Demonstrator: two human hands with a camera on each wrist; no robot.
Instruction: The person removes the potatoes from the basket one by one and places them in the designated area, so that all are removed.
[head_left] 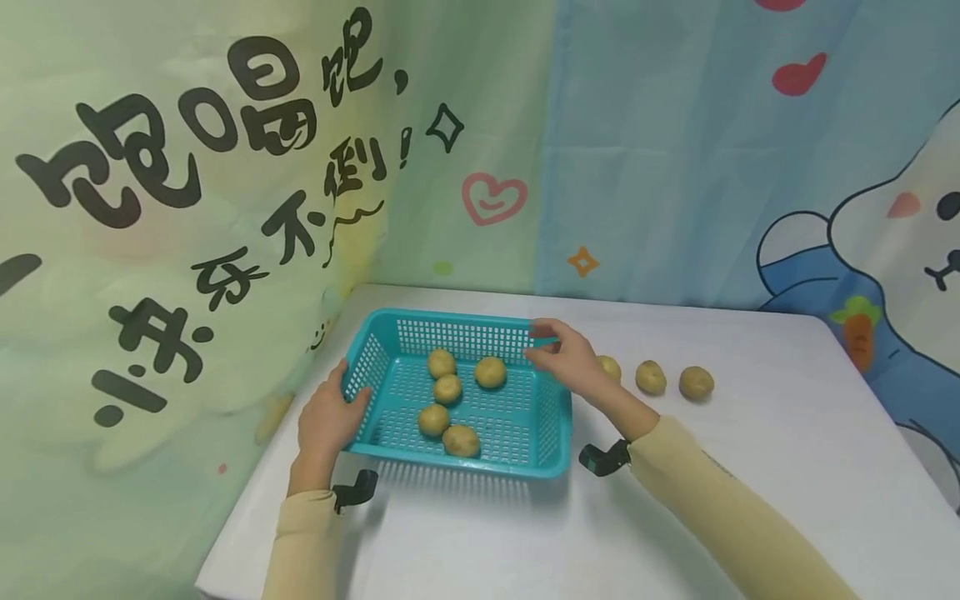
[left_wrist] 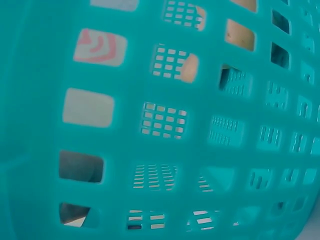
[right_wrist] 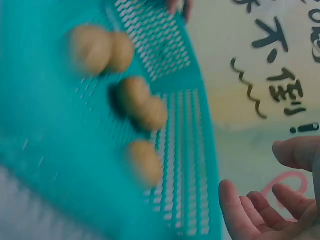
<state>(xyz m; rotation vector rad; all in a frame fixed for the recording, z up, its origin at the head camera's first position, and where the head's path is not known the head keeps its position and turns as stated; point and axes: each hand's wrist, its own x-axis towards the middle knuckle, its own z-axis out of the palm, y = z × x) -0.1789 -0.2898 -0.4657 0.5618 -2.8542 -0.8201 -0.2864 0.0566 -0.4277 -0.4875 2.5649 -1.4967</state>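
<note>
A teal plastic mesh basket (head_left: 480, 467) holds several potatoes (head_left: 491, 372) on its floor. On its left side, my left hand (head_left: 326, 414) grips the rim, with the thumb on the inner side. The mesh wall (left_wrist: 125, 135) fills the left wrist view and hides that hand there. Over the back right corner is my right hand (head_left: 570, 360), its fingers spread and holding nothing. In the right wrist view the right hand (right_wrist: 267, 210) shows beside the rim, thumb and fingers apart. A shadow falls under the basket's front edge.
Right of the basket, three more potatoes (head_left: 651, 377) lie in a row on the white table (head_left: 750, 483), the nearest partly hidden by my right wrist. Behind stands a printed cloth backdrop (head_left: 465, 100) with dark lettering and cartoon figures.
</note>
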